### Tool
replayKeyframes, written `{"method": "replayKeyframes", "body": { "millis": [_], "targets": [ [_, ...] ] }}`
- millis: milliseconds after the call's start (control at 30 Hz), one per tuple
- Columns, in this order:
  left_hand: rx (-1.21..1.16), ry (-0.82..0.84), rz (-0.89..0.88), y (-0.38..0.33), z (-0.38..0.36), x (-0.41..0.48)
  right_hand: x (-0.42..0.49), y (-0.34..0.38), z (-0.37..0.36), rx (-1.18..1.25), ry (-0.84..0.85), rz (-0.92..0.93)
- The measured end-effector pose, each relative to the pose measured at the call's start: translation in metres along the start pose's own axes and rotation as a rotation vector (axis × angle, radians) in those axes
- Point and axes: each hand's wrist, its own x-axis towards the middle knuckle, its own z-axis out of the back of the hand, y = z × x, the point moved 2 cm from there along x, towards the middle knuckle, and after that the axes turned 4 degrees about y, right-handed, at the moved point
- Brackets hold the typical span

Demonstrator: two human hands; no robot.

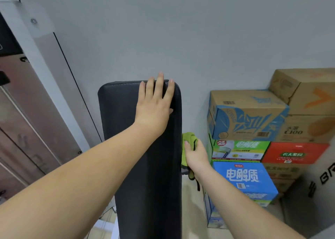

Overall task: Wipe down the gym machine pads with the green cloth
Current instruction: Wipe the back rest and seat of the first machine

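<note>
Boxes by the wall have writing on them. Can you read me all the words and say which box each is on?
"电解质": blue box.
"电解质", blurred: green box.
"农夫果园", small: red box.
"C100": brown box above it.
"BR", cut off by the picture's edge: grey surface on the far right.
Barcodes and small print: too blurred to read.

Over on the right, cardboard boxes are stacked against the pale grey wall (181, 30). Top of the near pile, a brown box with blue print (246, 115); under it a green and white box (239, 151), then a bright blue box (248, 180) with big white characters. Beside those, a red box (295, 152), with a plain brown box (306, 86) higher up behind. On the left, a brownish panel (27, 112) framed in white, slanting away. Beige floor (192, 208) shows below.
</note>
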Motion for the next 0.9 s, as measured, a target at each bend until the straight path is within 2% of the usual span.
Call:
{"method": "replayKeyframes", "body": {
  "millis": [67,133,233,333,467,567,667,767,833,900],
  "targets": [
    [-0.017,-0.017,-0.026,-0.011,-0.004,-0.018,0.006,0.047,0.007,0.064,-0.056,0.135],
    [-0.059,0.037,-0.056,-0.015,-0.013,-0.037,0.012,0.080,0.010,0.080,-0.091,0.251],
    [-0.025,0.120,-0.067,-0.017,-0.029,-0.052,0.016,0.071,0.002,-0.006,-0.127,0.322],
    [0.045,0.154,-0.068,-0.019,-0.041,-0.048,0.014,0.005,-0.012,-0.065,-0.100,0.207],
    [0.073,0.157,-0.051,-0.021,-0.046,-0.045,-0.009,-0.090,-0.018,-0.108,0.078,-0.129],
    [0.087,0.156,-0.048,-0.021,-0.050,-0.048,-0.017,-0.100,-0.014,-0.057,0.081,-0.202],
    [0.090,0.153,-0.050,-0.023,-0.050,-0.049,0.000,-0.027,-0.002,0.040,-0.052,-0.006],
    [0.085,0.155,-0.032,-0.024,-0.048,-0.049,0.006,0.046,0.002,0.026,-0.134,0.236],
    [0.086,0.153,-0.036,-0.027,-0.048,-0.048,0.005,0.044,-0.003,-0.087,-0.194,0.305],
    [0.104,0.157,-0.035,-0.027,-0.046,-0.046,-0.001,0.008,-0.012,-0.176,-0.221,0.290]
  ]
}}
